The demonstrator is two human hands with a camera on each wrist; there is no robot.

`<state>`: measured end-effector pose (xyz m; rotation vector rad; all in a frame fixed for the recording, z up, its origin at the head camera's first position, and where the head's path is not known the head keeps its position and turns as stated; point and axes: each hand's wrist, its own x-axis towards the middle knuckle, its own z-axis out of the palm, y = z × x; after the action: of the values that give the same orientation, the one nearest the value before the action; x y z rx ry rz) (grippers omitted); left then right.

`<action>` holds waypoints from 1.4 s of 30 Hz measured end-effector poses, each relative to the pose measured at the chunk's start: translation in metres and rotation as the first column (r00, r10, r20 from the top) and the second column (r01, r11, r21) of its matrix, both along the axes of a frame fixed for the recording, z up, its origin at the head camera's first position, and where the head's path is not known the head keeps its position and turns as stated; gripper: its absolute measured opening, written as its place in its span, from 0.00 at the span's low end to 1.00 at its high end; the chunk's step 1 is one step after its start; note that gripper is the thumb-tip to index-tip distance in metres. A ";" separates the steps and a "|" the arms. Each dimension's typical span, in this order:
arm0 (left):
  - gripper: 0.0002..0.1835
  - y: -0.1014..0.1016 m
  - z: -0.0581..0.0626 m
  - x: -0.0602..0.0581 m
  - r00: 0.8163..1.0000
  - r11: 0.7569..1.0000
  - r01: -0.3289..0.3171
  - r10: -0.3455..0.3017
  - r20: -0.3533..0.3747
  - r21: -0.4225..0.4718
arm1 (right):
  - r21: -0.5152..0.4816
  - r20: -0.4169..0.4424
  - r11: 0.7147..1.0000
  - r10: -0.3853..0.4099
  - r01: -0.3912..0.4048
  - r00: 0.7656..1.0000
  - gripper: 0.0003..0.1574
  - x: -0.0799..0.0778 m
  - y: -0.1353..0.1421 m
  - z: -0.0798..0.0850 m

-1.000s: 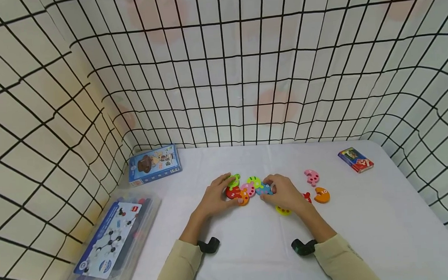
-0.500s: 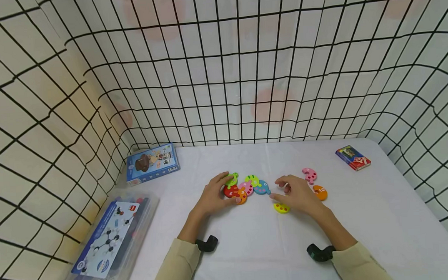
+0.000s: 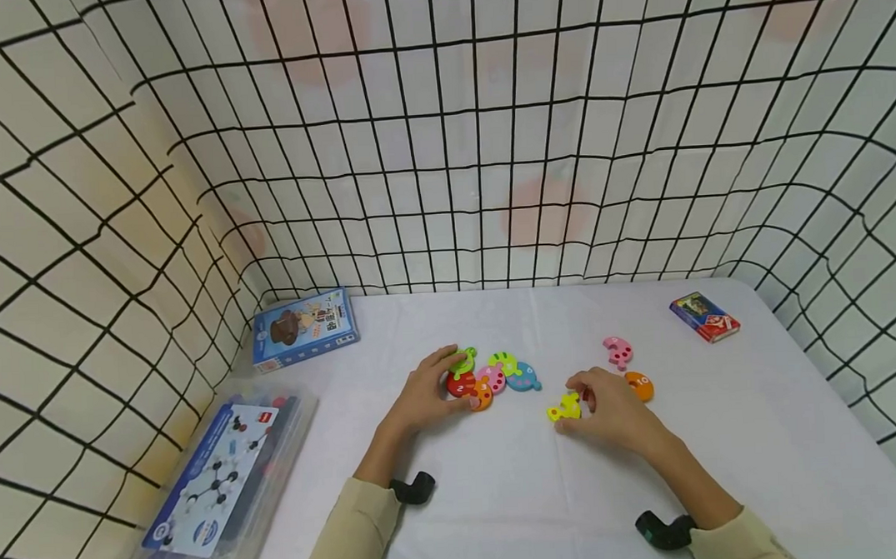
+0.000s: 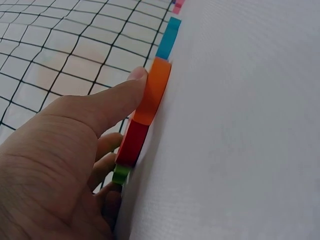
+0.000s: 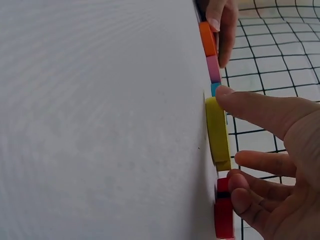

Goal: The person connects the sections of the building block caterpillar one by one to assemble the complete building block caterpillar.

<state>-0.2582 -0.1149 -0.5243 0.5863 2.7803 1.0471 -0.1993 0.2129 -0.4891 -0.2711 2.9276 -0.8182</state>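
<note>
Flat, numbered puzzle pieces lie joined in a winding row on the white cloth: green [image 3: 464, 362], red [image 3: 460, 385], orange [image 3: 483, 396], pink [image 3: 493, 378], lime [image 3: 504, 361] and blue [image 3: 523, 378]. My left hand [image 3: 425, 395] holds the row's left end, thumb against the orange piece [image 4: 155, 92] and fingers by the red and green ones. To the right of the row, my right hand [image 3: 613, 410] pinches a yellow puzzle piece [image 3: 565, 409], its thumb at the edge. A red piece [image 5: 224, 217] lies under its fingers in the right wrist view, hidden from the head view.
Loose pink [image 3: 619, 352] and orange [image 3: 639, 385] pieces lie beyond the right hand. A small card box [image 3: 705, 316] is at back right. A blue box [image 3: 305, 328] and a clear lidded case [image 3: 224, 489] stand left. Black wire mesh [image 3: 480, 161] surrounds the table.
My right hand has let go of the blue piece, moved right and toward me, and taken the yellow piece, which has turned. The left hand stays on the row.
</note>
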 end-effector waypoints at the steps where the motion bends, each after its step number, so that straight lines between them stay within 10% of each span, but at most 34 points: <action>1: 0.42 0.000 0.000 0.000 1.000 1.000 0.002 -0.002 0.002 0.001 | 0.005 0.007 1.000 0.003 -0.003 1.000 0.44 0.001 0.000 0.000; 42: 0.43 -0.002 -0.001 -0.003 1.000 0.999 -0.025 0.025 0.002 0.024 | -0.092 -0.036 0.995 -0.032 0.028 0.999 0.32 -0.030 -0.036 -0.002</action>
<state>-0.2607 -0.1168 -0.5250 0.5544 2.7843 1.0869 -0.2288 0.1765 -0.4909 -0.2524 2.9394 -0.9638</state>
